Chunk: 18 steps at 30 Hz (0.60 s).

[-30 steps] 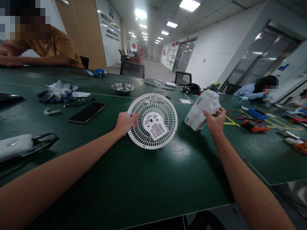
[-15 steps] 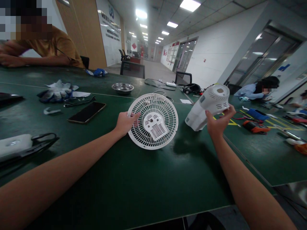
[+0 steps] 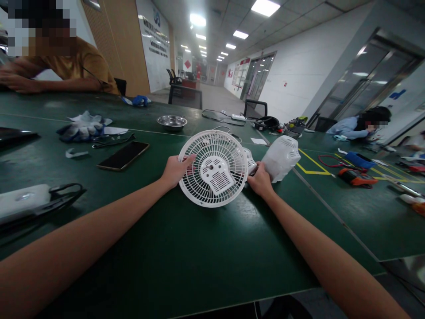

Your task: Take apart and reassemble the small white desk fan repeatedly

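Hands, 2, bare. Left hand (image 3: 177,170): gripping the left rim of a round white fan grille (image 3: 238,181), thumb on the near face, fingers behind. Right hand (image 3: 261,180): fingers bent at the grille's right rim, beside a small white vented part (image 3: 249,159) behind it; whether they are closed on that part cannot be told.

Grille: tilted up at centre of the green table (image 3: 206,248), slotted hub facing near. White housing (image 3: 280,157): on the table, just right of the right hand, vents toward the far right.

Left side: black phone (image 3: 123,156), lying flat; white-and-blue gloves (image 3: 82,128), bunched, farther off; white device (image 3: 25,201) with black strap, near edge of the group. Far centre: metal bowl (image 3: 171,122); white power strip (image 3: 238,117). Right side: yellow tape outline (image 3: 310,172); orange meter (image 3: 358,178). Seated: 1 person in ochre (image 3: 94,66), far left; 1 person in light blue (image 3: 343,127), far right.
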Motion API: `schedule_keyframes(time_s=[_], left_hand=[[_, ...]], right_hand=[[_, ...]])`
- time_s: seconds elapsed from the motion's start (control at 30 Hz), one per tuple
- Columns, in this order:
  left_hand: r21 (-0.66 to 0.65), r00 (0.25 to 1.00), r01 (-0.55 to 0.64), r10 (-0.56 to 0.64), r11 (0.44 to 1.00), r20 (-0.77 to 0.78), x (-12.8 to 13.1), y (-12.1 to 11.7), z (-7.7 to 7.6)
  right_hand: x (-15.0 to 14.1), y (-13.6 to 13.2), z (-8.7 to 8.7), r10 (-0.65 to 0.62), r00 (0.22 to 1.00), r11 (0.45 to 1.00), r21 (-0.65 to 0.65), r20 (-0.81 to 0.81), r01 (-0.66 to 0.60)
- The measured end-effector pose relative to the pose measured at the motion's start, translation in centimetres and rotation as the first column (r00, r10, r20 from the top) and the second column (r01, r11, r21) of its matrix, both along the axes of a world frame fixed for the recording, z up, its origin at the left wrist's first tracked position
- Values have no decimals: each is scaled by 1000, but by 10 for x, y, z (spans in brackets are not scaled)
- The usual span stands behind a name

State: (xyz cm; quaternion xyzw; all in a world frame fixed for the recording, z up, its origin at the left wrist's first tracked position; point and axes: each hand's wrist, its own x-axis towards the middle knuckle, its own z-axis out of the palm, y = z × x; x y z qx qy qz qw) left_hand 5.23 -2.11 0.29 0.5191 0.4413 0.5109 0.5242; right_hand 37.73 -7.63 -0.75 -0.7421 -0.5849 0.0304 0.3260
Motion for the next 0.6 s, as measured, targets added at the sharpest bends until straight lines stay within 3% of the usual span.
schedule_keyframes(time_s=[0.13, 0.27, 0.33, 0.37, 0.4, 0.47, 0.53, 0.6], left_hand=[[-16, 999, -53, 53, 998, 3, 4, -2, 2], [91, 989, -141, 144, 986, -38, 5, -1, -3], [154, 980, -182, 191, 971, -52, 4, -1, -5], [192, 974, -203, 218, 960, -61, 3, -2, -5], [236, 966, -226, 249, 945, -71, 3, -3, -5], [328, 943, -283, 324, 901, -78, 2, -5, -4], [392, 922, -333, 383, 858, -54, 2, -8, -3], [414, 926, -343, 377, 843, 0, 3, -9, -4]], right_hand=[[-2, 0, 2, 10, 995, 999, -43, 98, -6], [-10, -12, 14, 117, 992, 973, 193, 54, -125], [-21, -22, 19, 252, 961, 936, 280, -110, -213], [-29, -27, 20, 331, 911, 924, 281, -247, -260], [-39, -33, 20, 410, 812, 909, 259, -416, -326], [-61, -43, 19, 441, 515, 865, 195, -735, -462], [-82, -52, 17, 380, 258, 804, 180, -888, -567], [-96, -58, 17, 342, 122, 782, 210, -932, -587]])
